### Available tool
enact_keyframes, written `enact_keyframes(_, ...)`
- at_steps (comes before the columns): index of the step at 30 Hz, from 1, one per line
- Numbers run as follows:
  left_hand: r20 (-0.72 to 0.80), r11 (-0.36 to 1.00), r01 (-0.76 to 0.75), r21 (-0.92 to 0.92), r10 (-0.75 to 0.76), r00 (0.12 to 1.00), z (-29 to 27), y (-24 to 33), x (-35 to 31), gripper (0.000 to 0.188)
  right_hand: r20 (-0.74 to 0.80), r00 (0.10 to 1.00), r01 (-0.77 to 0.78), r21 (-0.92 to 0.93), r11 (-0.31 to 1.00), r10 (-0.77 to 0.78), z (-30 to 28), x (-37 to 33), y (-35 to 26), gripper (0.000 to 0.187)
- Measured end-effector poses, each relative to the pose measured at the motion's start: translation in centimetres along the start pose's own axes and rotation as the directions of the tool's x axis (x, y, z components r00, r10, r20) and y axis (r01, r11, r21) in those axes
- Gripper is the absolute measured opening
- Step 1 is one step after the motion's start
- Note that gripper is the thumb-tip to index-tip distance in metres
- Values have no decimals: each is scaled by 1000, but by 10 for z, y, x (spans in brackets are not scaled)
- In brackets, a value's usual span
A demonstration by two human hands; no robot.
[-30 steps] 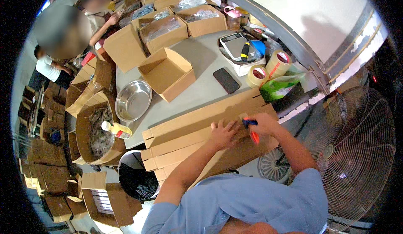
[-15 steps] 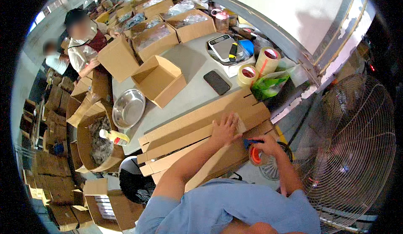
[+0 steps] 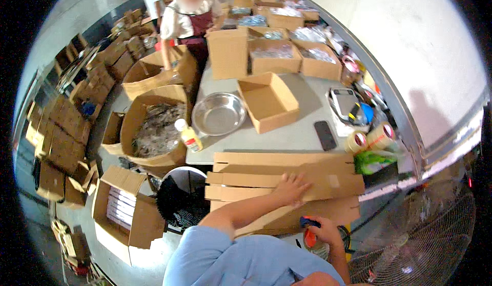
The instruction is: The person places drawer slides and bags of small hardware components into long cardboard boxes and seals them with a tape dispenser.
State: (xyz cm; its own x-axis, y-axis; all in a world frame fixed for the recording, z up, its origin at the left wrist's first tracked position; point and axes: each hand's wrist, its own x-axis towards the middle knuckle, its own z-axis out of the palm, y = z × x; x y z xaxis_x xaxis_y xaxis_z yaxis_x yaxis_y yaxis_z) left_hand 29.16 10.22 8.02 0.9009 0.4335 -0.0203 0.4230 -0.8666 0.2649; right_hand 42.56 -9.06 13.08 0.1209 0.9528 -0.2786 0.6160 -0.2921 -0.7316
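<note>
My left hand (image 3: 293,189) lies with its fingers spread on a flattened cardboard box (image 3: 246,162) at the near edge of the table. A short strip of clear tape (image 3: 334,181) shows on the cardboard, to the right of that hand. My right hand (image 3: 326,230) is closed on a tape dispenser (image 3: 309,237) with blue and orange-red parts, just off the cardboard's near right edge. Part of the dispenser is hidden by the fingers.
An open carton (image 3: 269,104), a metal bowl (image 3: 219,114), a bottle (image 3: 189,136) and a phone (image 3: 325,135) are on the table (image 3: 220,147). Tape rolls (image 3: 380,135) stand right. A fan (image 3: 420,240) is at lower right. Across the table, a person (image 3: 192,22) reaches into a carton.
The view has turned, so the cardboard now lies nearly level across it. My left hand has slid left, away from the tape strip. The dispenser stays in my right hand.
</note>
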Motion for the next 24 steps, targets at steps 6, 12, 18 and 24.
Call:
enact_keyframes(6, 19, 996, -13, 84, 12, 1000, -24, -117, -149, 71, 212, 948, 200, 190, 961, -239, 12, 122, -123, 41)
enact_keyframes(12, -123, 995, -49, 88, 60, 991, -3, -139, -171, 66, 152, 988, 60, -476, 877, 15, 75, 194, -187, 35)
enact_keyframes(18, -231, 993, -82, 86, 100, 968, 5, -145, -172, 59, 92, 994, -21, -351, 936, 56, 91, 190, -175, 32)
enact_keyframes(24, -157, 1000, -17, -18, 14, 987, -4, -142, -175, 60, 3, 1000, 7, -346, 938, -6, 101, 117, -189, 42)
